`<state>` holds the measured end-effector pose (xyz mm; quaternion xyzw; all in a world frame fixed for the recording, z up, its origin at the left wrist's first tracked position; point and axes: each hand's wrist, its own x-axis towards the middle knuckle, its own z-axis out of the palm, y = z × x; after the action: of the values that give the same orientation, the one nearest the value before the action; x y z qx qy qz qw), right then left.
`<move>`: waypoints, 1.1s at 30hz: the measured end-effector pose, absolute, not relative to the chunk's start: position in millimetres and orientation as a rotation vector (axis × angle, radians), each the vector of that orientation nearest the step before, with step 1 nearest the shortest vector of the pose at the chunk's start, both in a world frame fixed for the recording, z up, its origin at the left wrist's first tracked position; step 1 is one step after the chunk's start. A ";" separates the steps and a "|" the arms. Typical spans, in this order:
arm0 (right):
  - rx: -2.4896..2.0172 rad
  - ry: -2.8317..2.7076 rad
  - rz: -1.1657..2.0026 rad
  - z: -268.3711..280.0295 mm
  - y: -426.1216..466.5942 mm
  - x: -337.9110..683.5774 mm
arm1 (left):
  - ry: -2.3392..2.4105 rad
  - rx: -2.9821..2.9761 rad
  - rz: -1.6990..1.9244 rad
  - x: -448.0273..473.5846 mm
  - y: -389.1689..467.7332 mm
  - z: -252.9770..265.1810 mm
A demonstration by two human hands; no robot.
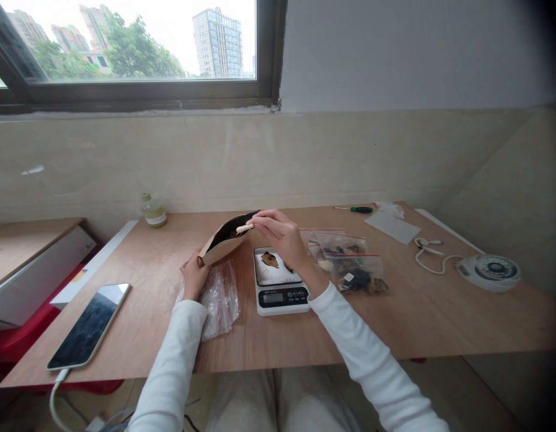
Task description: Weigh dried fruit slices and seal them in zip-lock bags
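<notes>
My left hand [194, 276] is closed on the lower left end of a brown paper bag [221, 248], which is tilted with its dark mouth facing up. My right hand [280, 235] pinches a small pale narrow piece [245, 228] at the bag's opening; its exact kind I cannot make out. Under my right hand stands a white digital scale [283, 307]. On its tray lies a dried brown piece [269, 259], and another dark bit is partly covered by my hand. Clear zip bags [220, 306] lie beside my left wrist.
Filled zip bags [350, 270] lie right of the scale. A phone [89, 327] on a cable is at the left, with a bottle [154, 211] behind. Farther right are a screwdriver [361, 210], a white sheet [392, 227] and a round white corded device [489, 272].
</notes>
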<state>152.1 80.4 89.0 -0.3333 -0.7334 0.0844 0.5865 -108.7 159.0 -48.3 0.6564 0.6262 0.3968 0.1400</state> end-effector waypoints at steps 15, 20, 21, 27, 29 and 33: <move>-0.993 -1.342 0.095 45.1 34.1 173.4 | 1.686 1.962 1.210 -111.1 157.7 -52.3; -1.109 -1.577 -0.030 25.2 26.6 189.9 | 1.699 1.936 1.219 -113.7 162.2 -57.8; -1.139 -1.661 -0.072 16.2 24.8 192.0 | 1.704 1.928 1.220 -114.1 162.8 -58.8; -1.247 -2.000 -0.217 -29.3 26.2 188.7 | 1.738 1.905 1.208 -115.9 164.7 -63.1; -1.252 -2.032 -0.175 -34.2 29.4 187.5 | 1.747 1.906 1.200 -116.3 164.9 -63.4; -1.240 -2.065 -0.081 -33.0 29.6 192.0 | 1.756 1.906 1.185 -116.7 165.1 -63.5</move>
<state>192.0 29.6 -33.0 -0.4805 -0.8002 -0.0313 0.3574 -116.7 165.1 -63.5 0.6619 0.6095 0.4113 0.1455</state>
